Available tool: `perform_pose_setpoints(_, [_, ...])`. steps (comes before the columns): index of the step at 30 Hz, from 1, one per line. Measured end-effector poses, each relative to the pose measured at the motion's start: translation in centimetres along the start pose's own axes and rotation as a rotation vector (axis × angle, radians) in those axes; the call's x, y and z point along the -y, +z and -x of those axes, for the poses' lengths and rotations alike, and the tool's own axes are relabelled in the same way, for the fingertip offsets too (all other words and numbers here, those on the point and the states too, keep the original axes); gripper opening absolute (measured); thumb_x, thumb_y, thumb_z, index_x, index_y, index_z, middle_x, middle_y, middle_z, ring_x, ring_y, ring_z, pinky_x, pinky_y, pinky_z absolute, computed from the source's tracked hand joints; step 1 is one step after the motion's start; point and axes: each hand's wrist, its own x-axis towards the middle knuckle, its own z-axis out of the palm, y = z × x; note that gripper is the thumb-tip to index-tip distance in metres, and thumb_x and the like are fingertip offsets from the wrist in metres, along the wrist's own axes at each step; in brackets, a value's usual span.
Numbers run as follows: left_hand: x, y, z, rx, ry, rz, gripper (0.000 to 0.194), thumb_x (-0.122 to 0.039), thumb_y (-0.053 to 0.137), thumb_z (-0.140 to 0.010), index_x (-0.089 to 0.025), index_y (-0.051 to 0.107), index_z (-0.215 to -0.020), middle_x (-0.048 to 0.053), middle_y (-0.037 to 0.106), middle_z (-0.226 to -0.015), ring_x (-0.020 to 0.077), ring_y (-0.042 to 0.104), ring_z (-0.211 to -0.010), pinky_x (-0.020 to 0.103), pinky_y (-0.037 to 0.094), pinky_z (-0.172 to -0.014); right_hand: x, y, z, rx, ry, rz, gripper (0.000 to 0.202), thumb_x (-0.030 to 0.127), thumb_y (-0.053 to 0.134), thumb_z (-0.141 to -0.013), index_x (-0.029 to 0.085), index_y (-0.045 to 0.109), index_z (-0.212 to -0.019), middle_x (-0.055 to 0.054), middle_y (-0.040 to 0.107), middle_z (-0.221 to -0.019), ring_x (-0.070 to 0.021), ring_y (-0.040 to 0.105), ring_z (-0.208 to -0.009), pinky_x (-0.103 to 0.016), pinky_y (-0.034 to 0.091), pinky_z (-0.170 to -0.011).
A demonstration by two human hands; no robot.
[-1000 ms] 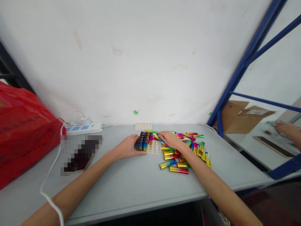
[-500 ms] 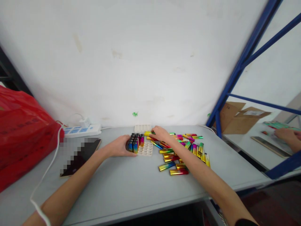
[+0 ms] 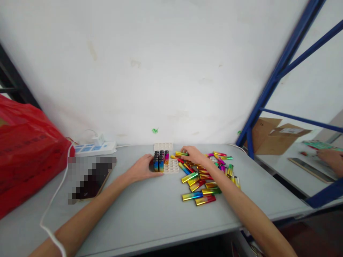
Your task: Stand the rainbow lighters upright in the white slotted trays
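In the head view, several shiny multicoloured lighters point(image 3: 159, 162) with black tops stand upright in a white tray point(image 3: 173, 167) with rows of holes. My left hand point(image 3: 143, 168) wraps the group from the left, thumb in front and fingers behind. At the back edge of a loose pile of metallic lighters point(image 3: 197, 185), my right hand point(image 3: 193, 154) is curled with a yellow lighter point(image 3: 181, 154) between thumb and fingers. Its fingertips are partly hidden. Bare holes show in the tray's right part.
A second white tray point(image 3: 163, 146) lies against the wall. To the left are a dark tablet-like device point(image 3: 98, 178), a power strip point(image 3: 93, 148), a white cable and a red bag point(image 3: 29, 153). Beyond the blue frame point(image 3: 264, 92) are a cardboard box point(image 3: 273, 137) and another person's hand point(image 3: 331, 160).
My right hand has shifted right, toward the pile, with the yellow lighter at its fingers. My left hand stays around the upright lighters. The camera view has shifted slightly.
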Motion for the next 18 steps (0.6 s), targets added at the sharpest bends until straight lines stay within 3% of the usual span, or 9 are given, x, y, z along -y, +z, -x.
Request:
perform_pose_setpoints(4, [-0.4, 0.6, -0.1, -0.045, -0.027, -0.049, 0.065, -0.077, 0.071, -0.071, -0.019, 0.072, -0.100, 0.016, 0.072, -0.107, 0.0368, 0.067, -0.102, 0.048, 0.056, -0.092, -0.3, 0.0, 0.8, -0.090, 0.023, -0.010, 0.024, 0.029, 0.082, -0.088, 0.016, 0.072, -0.106, -0.009, 0.075, -0.103, -0.0215, 0.067, -0.094, -0.030, 0.047, -0.084])
perform_pose_setpoints(9, [0.1, 0.8, -0.2, -0.043, -0.014, -0.069, 0.061, -0.077, 0.070, -0.074, -0.021, 0.071, -0.098, 0.015, 0.071, -0.104, 0.0347, 0.067, -0.099, 0.046, 0.057, -0.090, 0.0, -0.2, 1.5, -0.096, 0.058, -0.068, 0.022, 0.027, 0.081, -0.090, 0.016, 0.072, -0.106, -0.002, 0.071, -0.080, -0.0169, 0.062, -0.073, -0.028, 0.044, -0.075])
perform_pose_setpoints(14, [0.1, 0.7, -0.2, -0.049, -0.010, -0.042, 0.061, -0.078, 0.073, -0.072, -0.023, 0.070, -0.097, 0.016, 0.071, -0.104, 0.0382, 0.067, -0.101, 0.049, 0.056, -0.091, 0.6, -0.4, 1.8, -0.136, 0.001, -0.084, 0.018, 0.034, 0.075, -0.096, 0.016, 0.073, -0.096, -0.005, 0.071, -0.084, -0.0178, 0.061, -0.077, -0.029, 0.044, -0.075])
perform_pose_setpoints(18, [0.0, 0.6, -0.1, -0.049, -0.009, -0.033, 0.063, -0.078, 0.072, -0.072, -0.022, 0.069, -0.100, 0.017, 0.071, -0.107, 0.0382, 0.066, -0.103, 0.050, 0.055, -0.093, 1.1, -0.2, 1.8, -0.275, 0.010, -0.157, 0.026, 0.042, 0.076, -0.094, 0.016, 0.074, -0.092, -0.005, 0.068, -0.085, -0.0176, 0.060, -0.077, -0.031, 0.048, -0.078])
